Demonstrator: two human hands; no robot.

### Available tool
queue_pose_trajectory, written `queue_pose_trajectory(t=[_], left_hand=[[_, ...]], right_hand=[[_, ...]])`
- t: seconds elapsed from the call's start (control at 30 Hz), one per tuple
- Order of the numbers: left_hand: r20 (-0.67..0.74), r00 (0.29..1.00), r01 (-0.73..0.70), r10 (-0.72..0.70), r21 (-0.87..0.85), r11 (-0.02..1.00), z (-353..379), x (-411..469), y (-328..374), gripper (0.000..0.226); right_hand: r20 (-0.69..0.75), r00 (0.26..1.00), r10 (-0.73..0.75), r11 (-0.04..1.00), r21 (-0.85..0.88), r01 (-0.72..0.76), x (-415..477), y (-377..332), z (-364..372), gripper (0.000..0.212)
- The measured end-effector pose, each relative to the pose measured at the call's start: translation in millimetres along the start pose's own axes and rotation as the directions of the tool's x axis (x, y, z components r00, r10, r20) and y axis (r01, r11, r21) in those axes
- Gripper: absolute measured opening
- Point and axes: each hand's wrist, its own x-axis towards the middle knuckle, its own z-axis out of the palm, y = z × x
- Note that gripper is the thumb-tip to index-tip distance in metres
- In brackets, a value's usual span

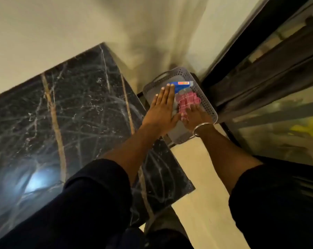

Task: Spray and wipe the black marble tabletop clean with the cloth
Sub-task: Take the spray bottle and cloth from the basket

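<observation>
The black marble tabletop (76,108) with gold and white veins fills the left half of the view. Beyond its right edge stands a grey perforated basket (205,103). In it lie a blue spray bottle (181,85) and a pink checked cloth (187,100). My left hand (162,106) is stretched flat over the basket, fingers apart, fingertips at the bottle. My right hand (195,116), a metal bangle on its wrist, rests its fingers on the near end of the cloth; a grip does not show.
A cream wall (62,29) runs behind the table. A dark-framed glass door (270,97) with a grey curtain stands at the right. Pale floor (202,186) shows between table and door. Light glares on the marble at the lower left.
</observation>
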Motion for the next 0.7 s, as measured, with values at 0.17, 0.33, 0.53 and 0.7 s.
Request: queue_pose_trajectory(t=[0.17, 0.33, 0.53, 0.7], left_hand=[[-0.129, 0.971, 0.140, -0.201, -0.373, 0.917, 24, 40, 2, 0.099], [-0.082, 0.936, 0.205, -0.341, -0.661, 0.722, 41, 59, -6, 0.115], [-0.124, 0.883, 0.222, -0.454, -0.741, 0.634, 50, 85, -9, 0.061], [-0.153, 0.875, 0.174, -0.459, -0.785, 0.594, 38, 81, -8, 0.028]], right_hand=[[0.041, 0.999, -0.006, 0.999, -0.034, 0.007, 58, 8, -2, 0.062], [0.075, 0.994, -0.074, 0.990, -0.115, 0.082, 124, 27, 36, 0.072], [0.052, 0.998, -0.018, 0.984, -0.177, 0.027, 133, 28, 28, 0.040], [-0.021, 0.998, 0.055, 0.987, -0.151, -0.057, 134, 31, 16, 0.031]])
